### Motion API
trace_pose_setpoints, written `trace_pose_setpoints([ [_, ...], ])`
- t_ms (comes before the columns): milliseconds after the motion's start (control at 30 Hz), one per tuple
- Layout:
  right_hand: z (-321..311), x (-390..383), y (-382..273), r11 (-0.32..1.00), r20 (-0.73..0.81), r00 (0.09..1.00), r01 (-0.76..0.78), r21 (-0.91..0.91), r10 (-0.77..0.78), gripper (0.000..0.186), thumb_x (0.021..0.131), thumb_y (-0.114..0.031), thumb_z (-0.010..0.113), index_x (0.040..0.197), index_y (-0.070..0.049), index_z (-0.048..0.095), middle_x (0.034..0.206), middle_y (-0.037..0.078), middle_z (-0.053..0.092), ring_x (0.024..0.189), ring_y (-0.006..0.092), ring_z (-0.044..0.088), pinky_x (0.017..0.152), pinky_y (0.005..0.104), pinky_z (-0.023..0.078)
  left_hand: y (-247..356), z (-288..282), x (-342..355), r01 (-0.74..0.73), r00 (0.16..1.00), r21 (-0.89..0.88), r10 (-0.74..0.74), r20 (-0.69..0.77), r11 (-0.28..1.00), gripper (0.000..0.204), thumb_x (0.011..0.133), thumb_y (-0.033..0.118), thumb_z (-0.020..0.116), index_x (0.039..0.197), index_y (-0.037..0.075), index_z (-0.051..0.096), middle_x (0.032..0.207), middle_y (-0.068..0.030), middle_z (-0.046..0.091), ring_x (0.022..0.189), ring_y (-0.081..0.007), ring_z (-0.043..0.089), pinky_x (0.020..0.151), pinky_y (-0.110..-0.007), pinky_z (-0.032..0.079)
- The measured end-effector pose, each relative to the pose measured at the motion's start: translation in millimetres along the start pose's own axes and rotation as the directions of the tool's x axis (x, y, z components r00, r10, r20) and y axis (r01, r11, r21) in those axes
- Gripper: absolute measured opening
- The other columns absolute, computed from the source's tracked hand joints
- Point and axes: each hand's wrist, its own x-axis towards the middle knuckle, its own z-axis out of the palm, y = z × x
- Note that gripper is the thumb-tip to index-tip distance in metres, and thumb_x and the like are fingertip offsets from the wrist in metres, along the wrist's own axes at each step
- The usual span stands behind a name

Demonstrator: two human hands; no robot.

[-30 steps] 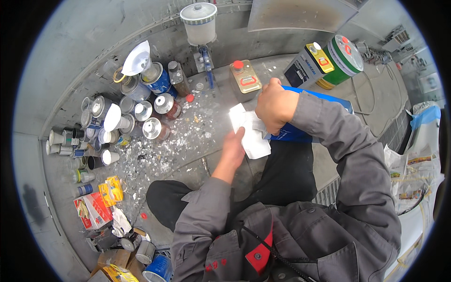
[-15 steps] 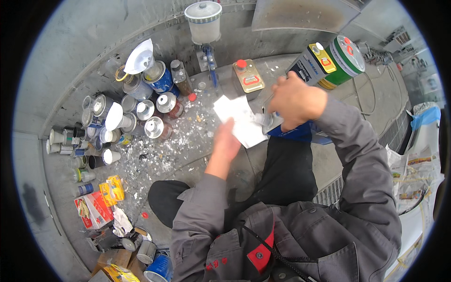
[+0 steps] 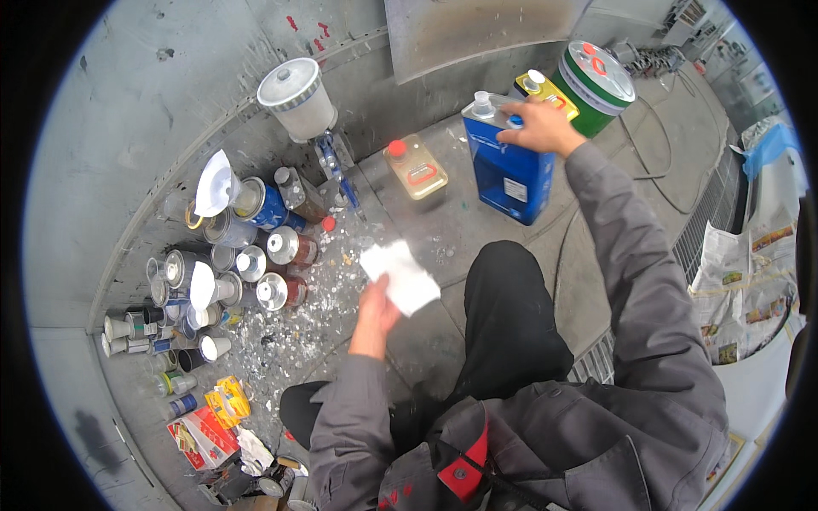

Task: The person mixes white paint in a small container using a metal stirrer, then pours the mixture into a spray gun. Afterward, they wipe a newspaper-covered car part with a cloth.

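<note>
My left hand (image 3: 376, 311) is closed on a white wipe (image 3: 407, 277), which is spread out past the fingertips above the paint-spotted floor. Out ahead to the right, my right hand (image 3: 540, 128) has its fingers over the top of a tall blue rectangular solvent can (image 3: 509, 170), at the handle. The can is upright, with a pale spout (image 3: 482, 103) at its left corner; whether its base touches the floor is hard to tell. Between the two hands and farther off stands a gold can with a red cap (image 3: 416, 169).
Behind the blue can are a yellow-topped can (image 3: 545, 88) and a green drum (image 3: 596, 81). A spray gun (image 3: 334, 166) with a white cup (image 3: 298, 98) is at the wall. Several tins, bottles and cups crowd the left, by a red box (image 3: 203, 437). A hose (image 3: 648, 153) lies right.
The blue can was tilted with its spout at the wipe; my right hand has swung it upright and farther away. My left hand has drawn back slightly with the wipe. The head view has shifted.
</note>
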Motion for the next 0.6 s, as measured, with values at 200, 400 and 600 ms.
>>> trace_pose_setpoints([
  [200, 117.0, 40.0, -9.7, 0.974, -0.175, 0.966, -0.166, 0.151, 0.192, 0.072, 0.080, -0.054, 0.081, 0.144, -0.026, 0.063, 0.145, 0.022, 0.051, 0.129, 0.0448, 0.052, 0.100, 0.0614, 0.045, -13.3, -63.2, -16.2, -0.085, 0.986, 0.049, 0.091, -0.143, 0.995, 0.038, 0.109, 0.006, 0.049, 0.147, -0.001, 0.047, 0.145, -0.0209, 0.060, 0.131, -0.0402, 0.061, 0.113, -0.058, 0.051],
  [400, 138.6, 50.8, -25.8, 0.980, -0.258, 0.954, -0.115, 0.165, 0.156, 0.079, 0.077, -0.062, 0.082, 0.143, -0.021, 0.063, 0.143, 0.021, 0.055, 0.125, 0.0420, 0.058, 0.096, 0.0604, 0.048, -4.1, -62.1, -32.1, -0.138, 0.940, 0.102, 0.163, -0.298, 0.985, 0.031, 0.107, 0.002, 0.054, 0.137, -0.001, 0.057, 0.132, -0.0175, 0.068, 0.119, -0.0355, 0.069, 0.104, -0.053, 0.058],
  [600, 91.3, 71.4, -7.1, 1.000, 0.037, 0.999, -0.011, 0.024, 0.010, 0.052, 0.082, -0.058, 0.077, 0.104, -0.010, 0.078, 0.108, 0.016, 0.076, 0.100, 0.0329, 0.075, 0.084, 0.0450, 0.058, -9.5, -49.9, -21.1, -0.140, 0.930, 0.140, 0.178, -0.320, 0.980, 0.031, 0.107, 0.003, 0.055, 0.138, -0.001, 0.057, 0.132, -0.0167, 0.068, 0.119, -0.0349, 0.069, 0.104, -0.052, 0.058],
])
